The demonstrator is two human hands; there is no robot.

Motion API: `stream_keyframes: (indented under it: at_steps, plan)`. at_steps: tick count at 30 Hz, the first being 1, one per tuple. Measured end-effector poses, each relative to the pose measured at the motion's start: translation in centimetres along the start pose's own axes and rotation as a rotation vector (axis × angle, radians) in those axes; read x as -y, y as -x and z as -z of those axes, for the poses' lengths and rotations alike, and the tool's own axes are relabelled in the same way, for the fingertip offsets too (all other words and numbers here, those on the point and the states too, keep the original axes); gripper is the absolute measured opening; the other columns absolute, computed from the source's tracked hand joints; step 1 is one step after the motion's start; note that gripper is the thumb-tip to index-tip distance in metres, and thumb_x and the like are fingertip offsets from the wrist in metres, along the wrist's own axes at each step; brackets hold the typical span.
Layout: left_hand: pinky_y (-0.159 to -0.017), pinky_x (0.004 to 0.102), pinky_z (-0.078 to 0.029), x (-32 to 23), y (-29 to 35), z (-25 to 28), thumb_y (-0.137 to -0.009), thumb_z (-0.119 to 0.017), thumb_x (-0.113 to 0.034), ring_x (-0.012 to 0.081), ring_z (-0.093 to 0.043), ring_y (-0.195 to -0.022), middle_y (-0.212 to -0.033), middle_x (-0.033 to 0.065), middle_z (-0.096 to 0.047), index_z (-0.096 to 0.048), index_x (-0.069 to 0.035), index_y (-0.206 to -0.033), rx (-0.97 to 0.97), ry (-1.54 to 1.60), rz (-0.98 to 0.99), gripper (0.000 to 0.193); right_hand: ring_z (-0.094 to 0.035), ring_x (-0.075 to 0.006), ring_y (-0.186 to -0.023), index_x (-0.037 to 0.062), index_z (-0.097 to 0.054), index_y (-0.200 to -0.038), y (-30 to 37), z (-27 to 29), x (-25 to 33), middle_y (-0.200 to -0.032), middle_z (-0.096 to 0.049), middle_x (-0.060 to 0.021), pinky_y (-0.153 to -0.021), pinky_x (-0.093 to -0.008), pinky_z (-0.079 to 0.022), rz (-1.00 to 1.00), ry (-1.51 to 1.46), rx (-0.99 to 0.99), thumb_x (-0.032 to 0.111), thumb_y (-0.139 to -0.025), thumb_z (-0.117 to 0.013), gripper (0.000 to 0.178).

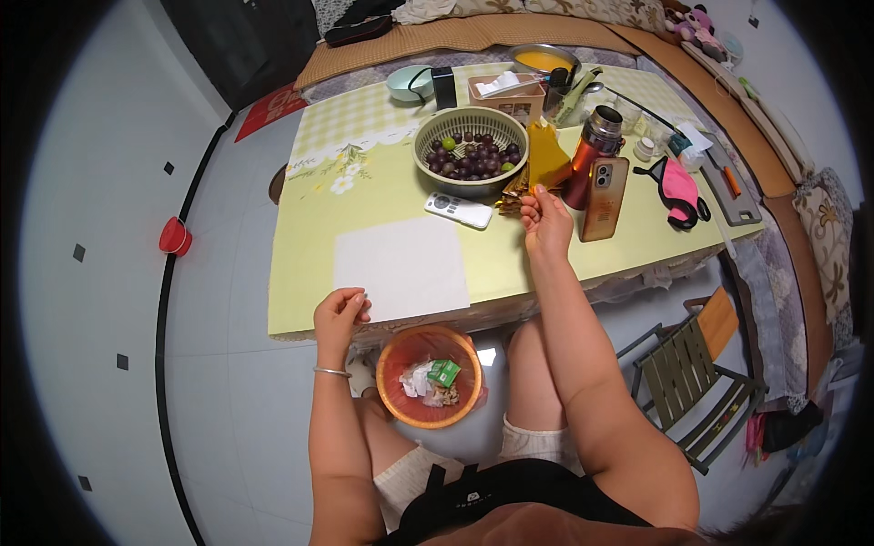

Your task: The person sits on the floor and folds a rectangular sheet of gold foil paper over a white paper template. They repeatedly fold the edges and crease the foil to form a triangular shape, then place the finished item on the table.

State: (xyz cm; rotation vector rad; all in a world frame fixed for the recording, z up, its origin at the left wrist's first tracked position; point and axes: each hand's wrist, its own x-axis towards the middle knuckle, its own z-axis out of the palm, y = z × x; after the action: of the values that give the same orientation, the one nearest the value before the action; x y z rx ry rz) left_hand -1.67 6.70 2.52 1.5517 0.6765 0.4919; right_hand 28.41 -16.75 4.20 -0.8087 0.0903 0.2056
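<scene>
Right hand (547, 223): fingers drawn together at the lower part of gold foil (550, 159); cannot tell whether gripping. Gold foil: on table (300, 291), between colander (469, 189) of dark grapes (472, 164) and red flask (596, 141). Left hand (339, 314): loosely curled by white sheet (401, 273); cannot tell whether holding anything. White remote control (460, 210): before colander. Brown phone (604, 202): upright, beside flask
</scene>
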Motion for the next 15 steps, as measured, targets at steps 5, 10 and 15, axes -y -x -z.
stream_keyframes:
  at_steps: [5, 10, 15]
  plan:
    - [-0.061, 0.0227, -0.052, 0.5, -0.1, -0.2, -0.095, -0.067, -0.014, 0.0104, -0.064, -0.067, -0.086, 0.0069, -0.071, -0.070, -0.001, -0.107, -0.002, 0.004, 0.008, 0.018, -0.065, -0.0145, -0.058, 0.0034, -0.059, -0.094, -0.3, -0.6, -0.3, -0.077, -0.069, -0.0097, -0.050, -0.0234, -0.050, 0.017, 0.031, 0.011, 0.019, -0.096, -0.069, 0.019]
    - [-0.060, 0.0225, -0.052, 0.6, -0.2, -0.3, -0.095, -0.068, -0.013, 0.0100, -0.063, -0.067, -0.086, 0.0065, -0.071, -0.070, 0.000, -0.105, -0.009, 0.030, 0.003, 0.017, -0.065, -0.0153, -0.057, 0.0025, -0.058, -0.093, -1.1, -1.1, -0.7, -0.076, -0.068, -0.0110, -0.048, -0.0235, -0.050, 0.071, 0.085, -0.014, 0.022, -0.097, -0.068, 0.022]
    - [-0.057, 0.0227, -0.051, 0.7, -0.1, -0.2, -0.095, -0.067, -0.011, 0.0093, -0.061, -0.063, -0.083, 0.0063, -0.070, -0.070, 0.001, -0.102, -0.046, 0.053, -0.039, 0.014, -0.057, -0.0131, -0.046, 0.0034, -0.054, -0.090, -0.1, -1.5, -0.3, -0.066, -0.064, -0.0092, -0.040, -0.0230, -0.043, -0.011, 0.162, 0.006, 0.035, -0.101, -0.062, 0.034]
